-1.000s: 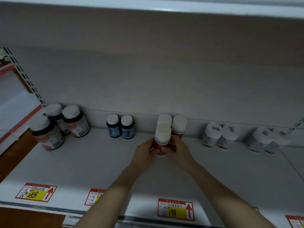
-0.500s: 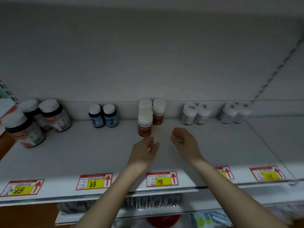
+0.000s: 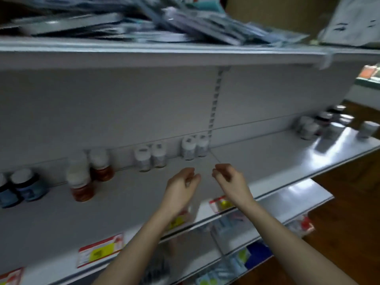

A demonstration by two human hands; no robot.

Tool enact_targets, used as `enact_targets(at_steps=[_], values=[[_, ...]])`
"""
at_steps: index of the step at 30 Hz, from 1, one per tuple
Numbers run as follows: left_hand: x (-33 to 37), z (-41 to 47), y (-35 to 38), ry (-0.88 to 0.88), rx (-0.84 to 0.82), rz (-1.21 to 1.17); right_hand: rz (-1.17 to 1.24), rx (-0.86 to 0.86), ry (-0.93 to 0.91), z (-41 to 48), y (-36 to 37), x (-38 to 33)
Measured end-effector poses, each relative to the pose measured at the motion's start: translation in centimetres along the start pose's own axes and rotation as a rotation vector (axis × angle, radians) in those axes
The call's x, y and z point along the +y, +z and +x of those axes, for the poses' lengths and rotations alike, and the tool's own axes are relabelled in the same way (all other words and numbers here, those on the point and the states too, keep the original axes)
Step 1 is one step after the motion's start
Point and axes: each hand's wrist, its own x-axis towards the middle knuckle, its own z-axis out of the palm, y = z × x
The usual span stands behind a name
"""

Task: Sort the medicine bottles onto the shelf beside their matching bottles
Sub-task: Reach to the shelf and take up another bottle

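Observation:
My left hand [image 3: 182,185] and my right hand [image 3: 230,179] hover side by side over the white shelf [image 3: 267,155], both empty with fingers loosely curled. Left of them stand three red-brown bottles with white caps, the front one [image 3: 81,183] ahead of the one behind it [image 3: 100,165]. Two blue bottles [image 3: 26,186] stand at the far left. Two pairs of white bottles sit against the back panel, one pair [image 3: 151,156] behind my left hand and another [image 3: 194,146] further right. More bottles [image 3: 322,125] cluster at the far right of the shelf, blurred.
Red and yellow price tags [image 3: 100,248] line the shelf's front edge. An upper shelf [image 3: 164,52] carries a heap of flat packets. Lower shelves hold boxed goods [image 3: 232,264]. Wooden floor [image 3: 349,212] shows at the right.
My hands let go of the red-brown bottle, which now stands on the shelf, and drew back to the right. The view has swung right and tilted, bringing the far-right bottles into sight.

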Motion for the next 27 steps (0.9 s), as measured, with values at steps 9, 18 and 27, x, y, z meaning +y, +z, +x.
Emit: enact_targets(at_steps=[9, 18, 27], values=[[14.4, 1.7, 19.0, 0.145, -0.234, -0.148, 0.054, 0.229, 0.036, 0.5, -22.3, 7.9], [21.6, 4.8, 32.9, 0.235, -0.41, -0.148, 0.121, 0.428, 0.154, 0.9, -34.4, 16.5], [24.9, 13.5, 45.1, 0.224, -0.443, -0.151, 0.028, 0.465, 0.195, 8.8, -42.7, 24.0]])
